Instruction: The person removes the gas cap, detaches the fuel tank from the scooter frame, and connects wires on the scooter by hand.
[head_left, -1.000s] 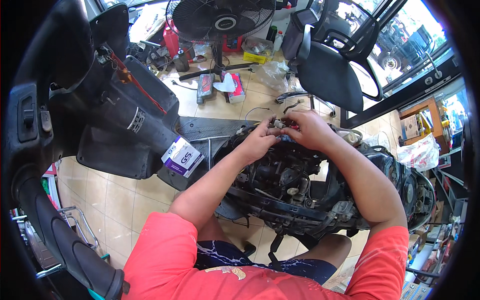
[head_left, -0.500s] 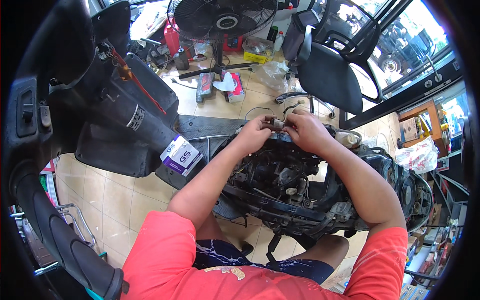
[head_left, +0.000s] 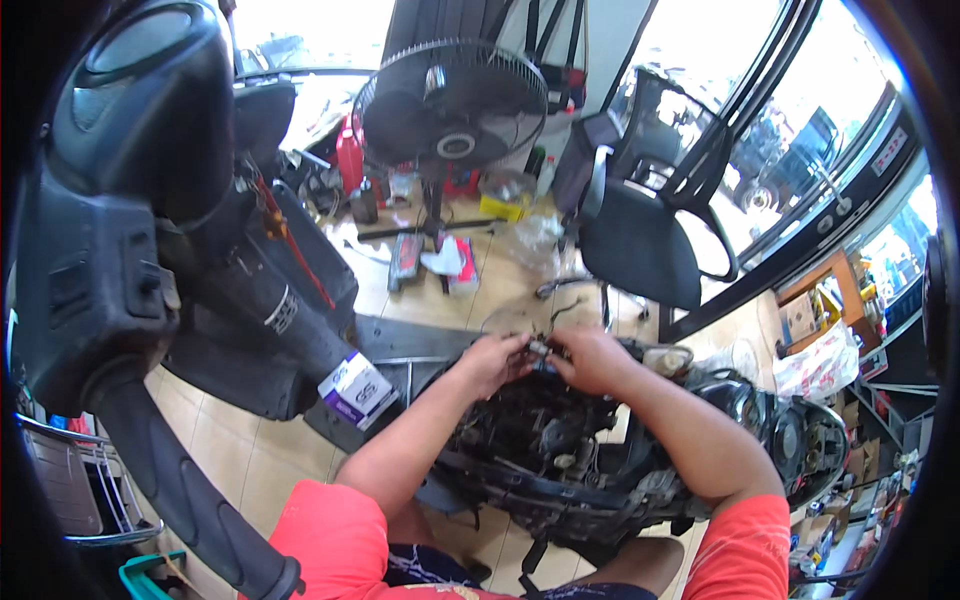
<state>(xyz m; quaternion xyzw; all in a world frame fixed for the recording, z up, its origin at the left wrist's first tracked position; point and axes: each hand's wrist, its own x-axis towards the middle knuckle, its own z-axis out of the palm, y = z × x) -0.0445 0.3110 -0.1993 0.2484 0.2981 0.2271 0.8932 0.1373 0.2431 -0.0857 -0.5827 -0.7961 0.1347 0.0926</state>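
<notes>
Over the far side of an opened-up scooter body [head_left: 530, 430], both hands meet around a small pale wire connector [head_left: 539, 348]. My left hand [head_left: 490, 366] pinches it from the left with closed fingers. From the right, my right hand [head_left: 592, 360] closes on it with thumb and fingers. A dark wire end [head_left: 566, 308] sticks up just beyond the fingers. Fingertips and motion blur hide exactly where each hand grips. Beneath the hands, the frame's inside shows dark cables and engine parts.
A white-and-purple box [head_left: 358, 390] stands on the scooter's footboard. The handlebar grip [head_left: 200, 480] fills the left side. Beyond the scooter are a standing fan [head_left: 450, 110], an office chair [head_left: 640, 240] and bottles. Cluttered shelves [head_left: 870, 480] line the right.
The view has tilted upward, so the hands and scooter appear lower and the handlebar looms larger at left. Both hands stay together at the connector.
</notes>
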